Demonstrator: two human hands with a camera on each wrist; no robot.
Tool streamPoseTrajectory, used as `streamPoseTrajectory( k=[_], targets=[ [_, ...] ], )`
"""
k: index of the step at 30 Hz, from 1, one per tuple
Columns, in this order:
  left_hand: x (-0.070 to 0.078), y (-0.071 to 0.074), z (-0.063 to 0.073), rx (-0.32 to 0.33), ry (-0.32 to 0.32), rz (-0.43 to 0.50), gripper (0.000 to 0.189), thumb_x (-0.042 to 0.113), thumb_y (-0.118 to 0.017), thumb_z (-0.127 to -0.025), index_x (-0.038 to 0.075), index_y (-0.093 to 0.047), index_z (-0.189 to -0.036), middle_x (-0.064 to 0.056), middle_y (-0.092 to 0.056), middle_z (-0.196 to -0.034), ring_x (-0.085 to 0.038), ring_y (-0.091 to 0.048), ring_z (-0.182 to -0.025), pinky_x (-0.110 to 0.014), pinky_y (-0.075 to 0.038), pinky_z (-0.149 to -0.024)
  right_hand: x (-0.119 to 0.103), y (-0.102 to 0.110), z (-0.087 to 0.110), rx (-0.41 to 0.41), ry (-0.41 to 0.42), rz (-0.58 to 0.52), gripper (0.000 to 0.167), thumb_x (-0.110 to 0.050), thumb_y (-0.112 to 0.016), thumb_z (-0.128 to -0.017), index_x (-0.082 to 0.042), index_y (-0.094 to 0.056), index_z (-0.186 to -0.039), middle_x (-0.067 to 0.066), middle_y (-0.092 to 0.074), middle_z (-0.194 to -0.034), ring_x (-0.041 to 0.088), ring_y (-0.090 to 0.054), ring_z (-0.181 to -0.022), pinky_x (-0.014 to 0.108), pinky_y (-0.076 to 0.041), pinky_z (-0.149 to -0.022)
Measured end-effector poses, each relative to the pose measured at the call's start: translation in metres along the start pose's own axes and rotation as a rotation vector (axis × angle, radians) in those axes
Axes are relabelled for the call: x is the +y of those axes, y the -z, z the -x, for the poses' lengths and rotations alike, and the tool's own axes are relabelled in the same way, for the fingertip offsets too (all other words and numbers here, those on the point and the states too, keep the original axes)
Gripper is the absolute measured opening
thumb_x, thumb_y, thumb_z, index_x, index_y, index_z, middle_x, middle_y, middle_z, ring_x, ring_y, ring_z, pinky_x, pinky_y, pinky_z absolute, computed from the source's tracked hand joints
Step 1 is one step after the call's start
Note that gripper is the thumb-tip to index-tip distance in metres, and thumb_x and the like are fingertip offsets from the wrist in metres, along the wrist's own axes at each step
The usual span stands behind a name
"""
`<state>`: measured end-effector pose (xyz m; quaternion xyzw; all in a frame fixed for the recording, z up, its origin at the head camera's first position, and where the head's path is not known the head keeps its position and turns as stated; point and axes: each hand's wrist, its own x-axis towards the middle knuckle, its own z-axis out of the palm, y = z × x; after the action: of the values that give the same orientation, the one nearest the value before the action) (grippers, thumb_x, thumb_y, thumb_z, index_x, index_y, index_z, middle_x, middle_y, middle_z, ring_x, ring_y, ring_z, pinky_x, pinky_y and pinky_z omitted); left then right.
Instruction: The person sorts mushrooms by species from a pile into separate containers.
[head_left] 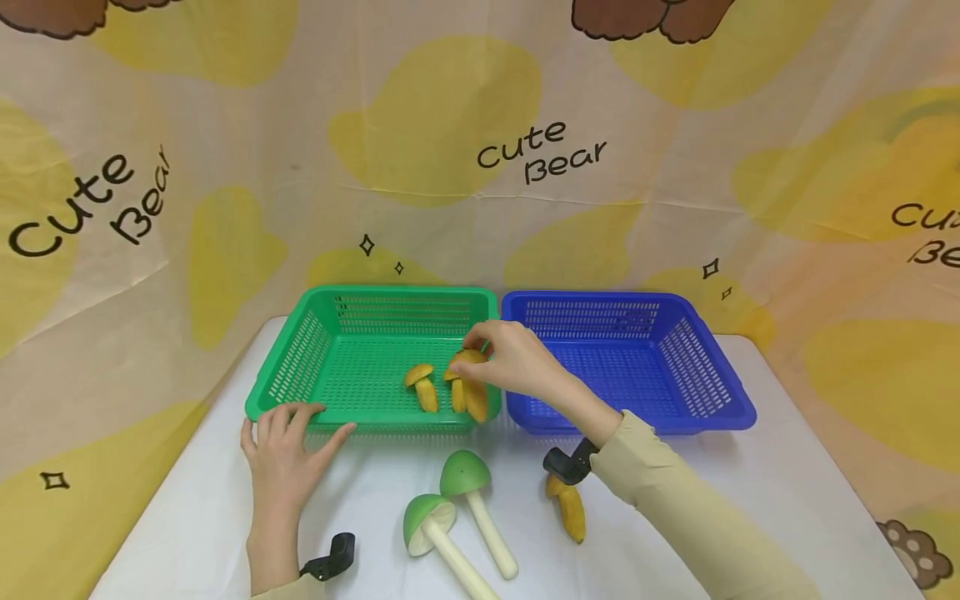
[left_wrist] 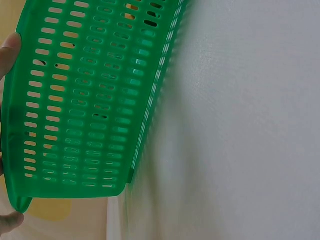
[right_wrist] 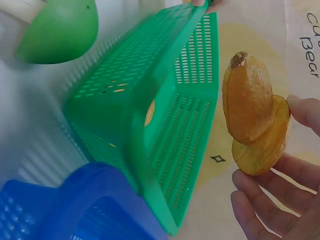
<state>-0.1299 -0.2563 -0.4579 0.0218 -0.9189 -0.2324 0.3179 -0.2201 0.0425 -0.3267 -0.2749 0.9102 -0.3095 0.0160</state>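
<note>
My right hand pinches a yellow-brown toy mushroom by its cap, over the right end of the green basket. In the right wrist view the thumb and fingertips meet the cap while its thick stem faces the camera. Two similar mushrooms lie inside that basket, one of them a brown mushroom near the middle of its floor. At the basket's front left corner, my left hand rests on the rim with fingers spread. The left wrist view shows its fingertips along the green edge.
A blue basket stands right beside the green one. In front lie two green-capped mushrooms with pale stems, and another brown mushroom below the right wrist. A printed cloth hangs behind the white table.
</note>
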Motion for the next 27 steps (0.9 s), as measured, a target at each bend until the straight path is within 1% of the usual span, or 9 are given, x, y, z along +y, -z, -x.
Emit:
streamPoseTrajectory(
  k=[5,13,18,22,25,27],
  targets=[
    [0.0,0.001,0.001,-0.001,0.004,0.002,0.047,0.035,-0.081,-0.069,0.009,-0.065,-0.104,-0.015,-0.058,-0.109,-0.038,-0.044,-0.113,-0.07,-0.013,-0.109,-0.007,-0.001,-0.018,-0.014,0.015,0.051,0.035,-0.044,-0.072,-0.082,-0.014,-0.07,-0.102,-0.003,-0.07,-0.097,0.01,-0.061,-0.076,0.023,-0.048,-0.064],
    [0.001,0.002,0.002,0.004,-0.003,0.002,0.047,0.035,-0.081,-0.069,0.008,-0.065,-0.104,-0.016,-0.058,-0.109,-0.039,-0.044,-0.113,-0.071,-0.013,-0.109,-0.015,-0.001,-0.044,-0.035,0.011,0.136,0.037,-0.046,-0.071,-0.082,-0.015,-0.069,-0.103,-0.003,-0.069,-0.099,0.011,-0.06,-0.081,0.025,-0.048,-0.066],
    [0.001,0.001,0.001,0.008,-0.01,-0.005,0.047,0.036,-0.081,-0.068,0.008,-0.065,-0.103,-0.016,-0.058,-0.107,-0.039,-0.045,-0.112,-0.071,-0.015,-0.108,-0.013,-0.003,-0.057,-0.048,0.009,0.172,0.037,-0.046,-0.071,-0.082,-0.014,-0.069,-0.102,-0.002,-0.069,-0.097,0.012,-0.061,-0.081,0.026,-0.049,-0.068],
    [0.001,-0.001,-0.001,0.001,-0.014,-0.008,0.048,0.037,-0.081,-0.068,0.008,-0.065,-0.103,-0.015,-0.058,-0.107,-0.039,-0.045,-0.112,-0.071,-0.015,-0.107,-0.007,-0.008,-0.065,-0.07,0.004,0.201,0.037,-0.045,-0.071,-0.083,-0.013,-0.069,-0.102,-0.001,-0.07,-0.096,0.013,-0.061,-0.079,0.026,-0.049,-0.067],
    [0.0,0.0,-0.001,0.008,-0.014,-0.014,0.048,0.037,-0.081,-0.068,0.009,-0.065,-0.103,-0.015,-0.058,-0.106,-0.038,-0.045,-0.112,-0.071,-0.015,-0.107,-0.003,-0.015,-0.072,-0.102,-0.003,0.222,0.035,-0.044,-0.07,-0.084,-0.012,-0.068,-0.1,-0.002,-0.068,-0.091,0.012,-0.058,-0.074,0.024,-0.047,-0.063],
    [-0.001,0.001,0.0,0.015,-0.01,-0.017,0.047,0.036,-0.082,-0.068,0.009,-0.065,-0.102,-0.015,-0.059,-0.106,-0.038,-0.045,-0.111,-0.071,-0.015,-0.107,-0.002,-0.02,-0.078,-0.125,-0.008,0.233,0.032,-0.043,-0.069,-0.085,-0.013,-0.065,-0.093,-0.004,-0.063,-0.081,0.011,-0.053,-0.067,0.022,-0.042,-0.058]
  ],
)
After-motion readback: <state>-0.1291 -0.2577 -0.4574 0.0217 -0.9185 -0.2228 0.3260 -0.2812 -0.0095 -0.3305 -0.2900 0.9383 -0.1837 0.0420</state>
